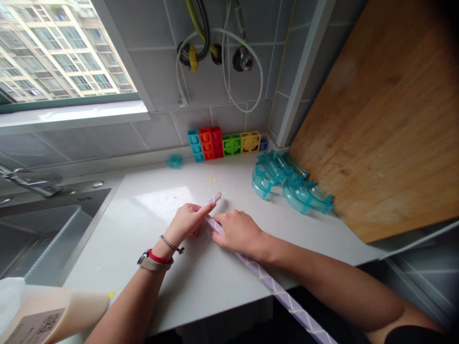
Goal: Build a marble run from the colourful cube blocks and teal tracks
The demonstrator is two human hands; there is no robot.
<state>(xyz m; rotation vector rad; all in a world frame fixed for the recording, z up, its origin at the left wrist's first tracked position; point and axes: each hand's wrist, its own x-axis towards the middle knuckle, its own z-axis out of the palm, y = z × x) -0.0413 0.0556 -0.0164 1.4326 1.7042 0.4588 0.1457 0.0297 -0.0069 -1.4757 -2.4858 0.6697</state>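
Head view: both hands' grip (186,220) (238,231) pinches the purple strip (283,297); carton label (34,328) unreadable.

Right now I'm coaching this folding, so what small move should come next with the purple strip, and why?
Probably press the fold flat. The left hand pinches the purple strip where its short end turns up off the white counter, and the right hand pins it just behind; the long tail hangs over the counter edge.

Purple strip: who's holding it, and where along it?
Both hands pin the purple strip near its far end: left hand at the tip, right hand just behind.
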